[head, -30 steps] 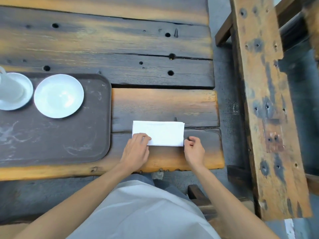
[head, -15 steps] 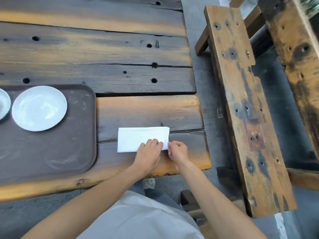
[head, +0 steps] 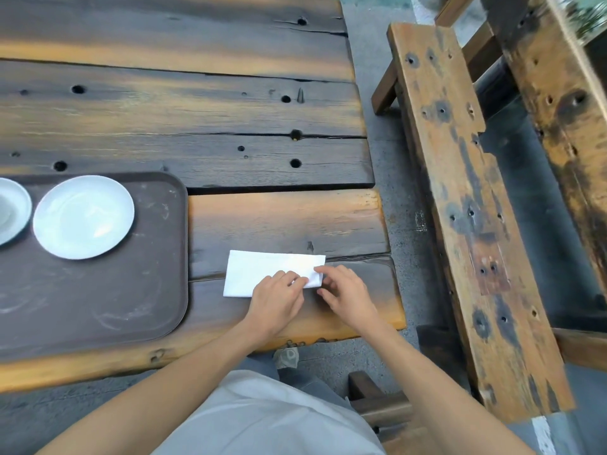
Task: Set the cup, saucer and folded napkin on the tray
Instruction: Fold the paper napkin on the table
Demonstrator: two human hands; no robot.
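A white napkin (head: 262, 270), folded into a long rectangle, lies flat on the wooden table just right of the brown tray (head: 98, 307). My left hand (head: 279, 302) rests on its lower right part, fingertips pinching the paper. My right hand (head: 348, 293) holds the napkin's right end between thumb and forefinger. A white saucer (head: 83, 216) sits on the tray's far side. A second white saucer (head: 11, 211) is cut off by the left edge; the cup is not visible.
The table (head: 197, 119) is made of dark, worn planks with holes and cracks. A wooden bench (head: 466, 208) stands to the right across a strip of concrete floor. The table's near edge runs just in front of my body.
My left hand slid from the napkin's left corner to its right end, meeting my right hand there. The napkin stayed in place on the table.
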